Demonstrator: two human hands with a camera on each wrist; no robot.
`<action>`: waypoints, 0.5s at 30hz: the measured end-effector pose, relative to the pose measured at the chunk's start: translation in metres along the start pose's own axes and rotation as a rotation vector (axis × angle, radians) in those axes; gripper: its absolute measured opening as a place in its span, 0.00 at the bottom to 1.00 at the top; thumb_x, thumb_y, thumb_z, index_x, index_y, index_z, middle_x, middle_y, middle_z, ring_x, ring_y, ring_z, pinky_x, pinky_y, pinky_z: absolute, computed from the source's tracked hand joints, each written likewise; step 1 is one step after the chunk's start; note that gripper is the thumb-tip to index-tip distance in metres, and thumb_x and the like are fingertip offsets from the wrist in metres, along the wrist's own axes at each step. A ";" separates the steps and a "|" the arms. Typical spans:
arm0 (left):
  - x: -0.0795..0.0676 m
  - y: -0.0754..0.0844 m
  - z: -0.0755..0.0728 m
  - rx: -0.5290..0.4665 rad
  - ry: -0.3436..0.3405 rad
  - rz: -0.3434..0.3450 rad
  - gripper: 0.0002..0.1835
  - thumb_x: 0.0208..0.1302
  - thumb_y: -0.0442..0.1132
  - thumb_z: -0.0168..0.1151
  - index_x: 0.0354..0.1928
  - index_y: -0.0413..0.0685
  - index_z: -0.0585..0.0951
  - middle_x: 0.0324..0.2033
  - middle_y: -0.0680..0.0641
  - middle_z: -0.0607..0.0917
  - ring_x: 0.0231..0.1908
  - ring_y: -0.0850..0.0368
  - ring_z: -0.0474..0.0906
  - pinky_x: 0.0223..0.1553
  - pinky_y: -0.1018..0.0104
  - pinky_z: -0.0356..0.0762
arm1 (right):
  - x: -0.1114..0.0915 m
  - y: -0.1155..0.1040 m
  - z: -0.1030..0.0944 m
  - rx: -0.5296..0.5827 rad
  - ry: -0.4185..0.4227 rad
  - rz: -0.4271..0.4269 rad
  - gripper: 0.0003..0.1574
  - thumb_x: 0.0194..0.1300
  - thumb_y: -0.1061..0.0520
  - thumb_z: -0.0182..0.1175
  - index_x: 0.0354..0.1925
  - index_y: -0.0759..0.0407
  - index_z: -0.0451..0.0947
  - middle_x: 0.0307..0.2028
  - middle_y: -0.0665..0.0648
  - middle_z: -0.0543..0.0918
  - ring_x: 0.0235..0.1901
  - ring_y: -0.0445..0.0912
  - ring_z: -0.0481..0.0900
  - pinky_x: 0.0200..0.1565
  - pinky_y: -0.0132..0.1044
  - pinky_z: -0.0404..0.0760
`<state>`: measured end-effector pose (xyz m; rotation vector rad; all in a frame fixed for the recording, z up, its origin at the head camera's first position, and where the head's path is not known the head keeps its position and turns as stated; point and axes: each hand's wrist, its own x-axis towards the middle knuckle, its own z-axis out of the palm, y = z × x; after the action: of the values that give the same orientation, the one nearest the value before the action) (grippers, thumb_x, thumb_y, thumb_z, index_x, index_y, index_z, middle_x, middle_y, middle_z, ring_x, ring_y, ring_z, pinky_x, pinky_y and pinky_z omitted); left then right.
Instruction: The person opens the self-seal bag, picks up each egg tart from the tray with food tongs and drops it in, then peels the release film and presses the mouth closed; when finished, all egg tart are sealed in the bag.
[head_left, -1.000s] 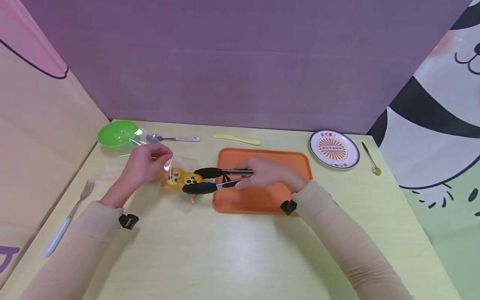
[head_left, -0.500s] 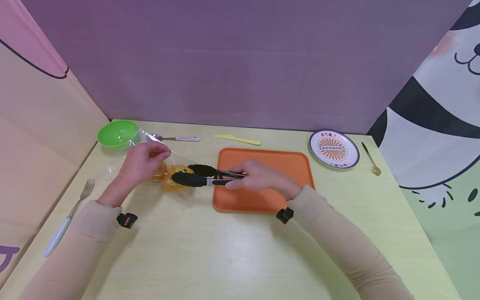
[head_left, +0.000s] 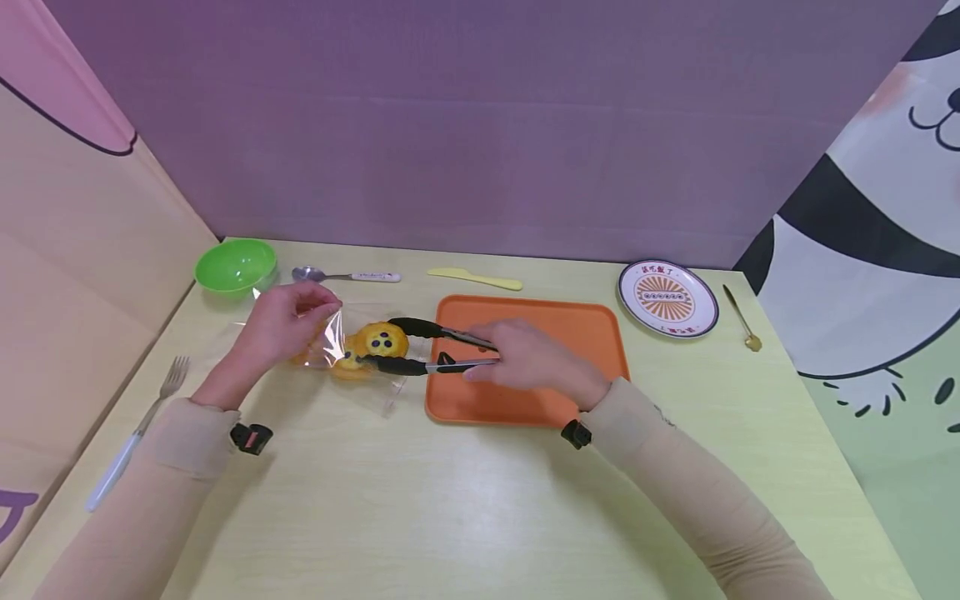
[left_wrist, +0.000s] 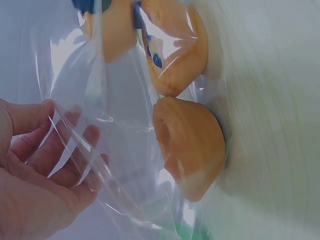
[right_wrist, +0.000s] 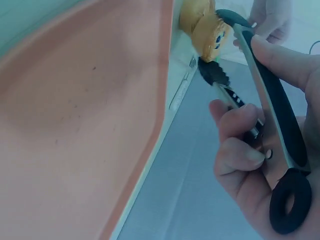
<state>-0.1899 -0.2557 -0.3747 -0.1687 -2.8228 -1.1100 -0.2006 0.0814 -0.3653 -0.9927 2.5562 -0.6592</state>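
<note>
A clear plastic bag lies on the table with several golden muffins dotted with dark blue spots in it. My left hand pinches the bag's upper edge between thumb and fingers, fingertips partly behind the film. My right hand grips black-and-steel tongs by their handles above the tray. The tongs' black tips stand apart, one on each side of a muffin near the bag's mouth. Close beside it, a second muffin shows through the film. Farther in lies another muffin.
An orange tray lies under my right hand. Behind are a green bowl, a spoon and a yellow knife. A patterned plate and small gold spoon lie right, a fork left.
The tongs first move left into the bag's mouth, then shift slightly back right with their tips spread wider around a muffin. My left hand stays nearly still at the bag.
</note>
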 end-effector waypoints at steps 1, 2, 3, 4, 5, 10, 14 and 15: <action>0.000 0.001 0.000 -0.002 -0.007 -0.010 0.10 0.65 0.39 0.58 0.43 0.40 0.80 0.40 0.40 0.83 0.47 0.42 0.78 0.49 0.46 0.77 | 0.001 0.000 0.001 -0.036 0.009 -0.022 0.26 0.59 0.40 0.61 0.54 0.46 0.75 0.30 0.44 0.76 0.26 0.39 0.68 0.31 0.32 0.70; 0.000 0.002 0.000 -0.005 -0.011 -0.014 0.10 0.65 0.39 0.58 0.43 0.40 0.80 0.40 0.40 0.83 0.47 0.41 0.78 0.49 0.46 0.76 | 0.002 -0.001 0.003 -0.060 0.016 -0.039 0.28 0.60 0.39 0.60 0.57 0.45 0.73 0.33 0.43 0.77 0.28 0.39 0.70 0.33 0.32 0.72; 0.000 0.002 0.001 -0.004 -0.012 -0.012 0.10 0.66 0.39 0.58 0.43 0.40 0.80 0.40 0.40 0.83 0.47 0.41 0.78 0.49 0.46 0.76 | 0.003 -0.001 0.004 -0.068 0.023 -0.054 0.32 0.59 0.38 0.60 0.60 0.45 0.71 0.38 0.42 0.79 0.31 0.39 0.71 0.35 0.32 0.73; 0.000 0.003 0.001 -0.002 -0.012 -0.009 0.10 0.65 0.38 0.58 0.43 0.40 0.80 0.40 0.39 0.83 0.48 0.41 0.78 0.50 0.46 0.76 | 0.004 -0.001 0.005 -0.064 0.022 -0.068 0.33 0.60 0.38 0.60 0.60 0.45 0.70 0.39 0.43 0.79 0.32 0.39 0.72 0.36 0.32 0.73; 0.000 0.004 0.001 0.003 -0.014 -0.009 0.10 0.66 0.38 0.58 0.43 0.40 0.80 0.40 0.39 0.83 0.48 0.41 0.78 0.50 0.45 0.76 | 0.005 -0.001 0.006 -0.060 0.023 -0.077 0.33 0.60 0.38 0.60 0.60 0.45 0.70 0.42 0.43 0.79 0.33 0.39 0.72 0.37 0.33 0.74; -0.002 0.006 0.000 0.017 -0.021 -0.012 0.11 0.66 0.39 0.57 0.44 0.40 0.80 0.41 0.39 0.83 0.49 0.40 0.77 0.50 0.45 0.76 | 0.010 -0.005 0.010 -0.032 0.017 -0.095 0.35 0.61 0.38 0.59 0.64 0.46 0.67 0.49 0.46 0.78 0.37 0.40 0.72 0.41 0.34 0.73; -0.002 0.007 -0.001 0.018 -0.026 -0.023 0.11 0.67 0.41 0.56 0.45 0.41 0.80 0.42 0.39 0.83 0.51 0.39 0.75 0.53 0.43 0.74 | 0.014 -0.007 0.010 -0.022 0.027 -0.073 0.35 0.62 0.39 0.58 0.64 0.48 0.67 0.49 0.48 0.78 0.38 0.42 0.72 0.42 0.36 0.74; -0.002 0.007 -0.001 0.019 -0.026 -0.020 0.11 0.67 0.41 0.56 0.44 0.41 0.80 0.42 0.39 0.83 0.52 0.38 0.75 0.53 0.43 0.74 | 0.015 -0.008 0.011 -0.023 0.027 -0.062 0.34 0.62 0.39 0.58 0.63 0.48 0.68 0.48 0.48 0.78 0.39 0.43 0.73 0.43 0.36 0.74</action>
<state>-0.1869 -0.2513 -0.3692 -0.1551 -2.8629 -1.0924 -0.2021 0.0627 -0.3720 -1.0822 2.5711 -0.6657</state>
